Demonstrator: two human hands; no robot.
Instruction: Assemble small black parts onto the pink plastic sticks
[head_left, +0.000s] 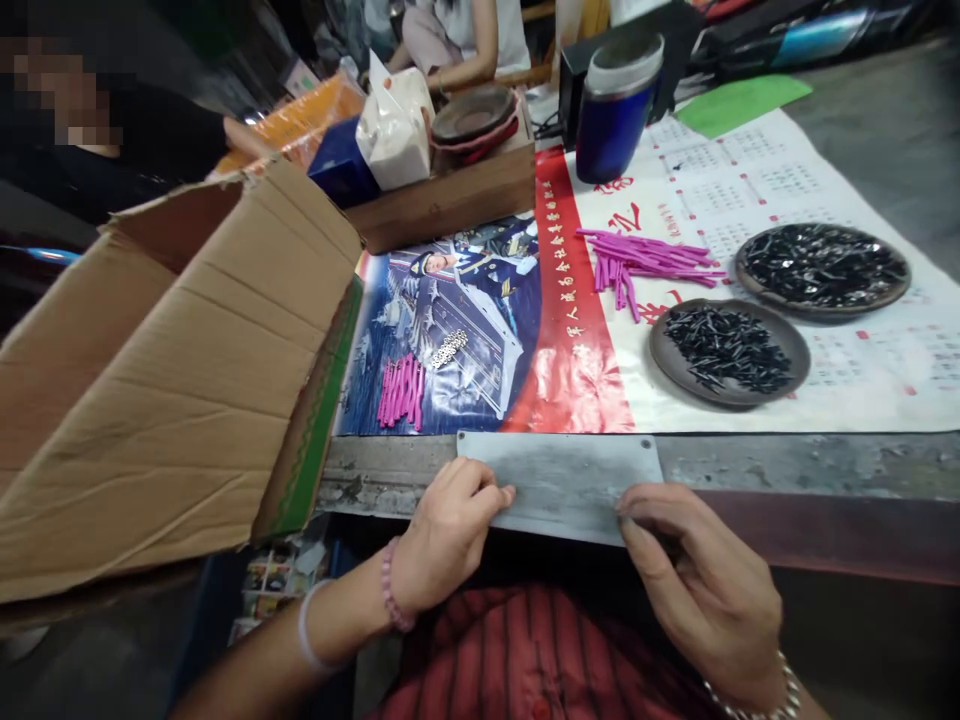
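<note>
My left hand (pixel 454 520) is closed, its curled fingers at the left part of a grey metal plate (pixel 559 490) fixed to the table edge. Over the plate's right end, my right hand (pixel 705 585) has thumb and forefinger pinched together. Anything in either hand is hidden or too small to make out. Beyond the plate lie a row of short magenta sticks (pixel 401 392) and a cluster of small silvery pieces (pixel 450 348). Farther right is a loose pile of longer magenta sticks (pixel 652 258). A dark dish (pixel 660 365) holds many thin black pieces.
A second dish (pixel 825 312) holds shiny dark pieces. An open cardboard box (pixel 202 360) stands at the left. Behind are a wooden box (pixel 450 195), tissue pack (pixel 397 125) and blue jar (pixel 615 120). A printed poster (pixel 847 380) covers the table; other people sit beyond.
</note>
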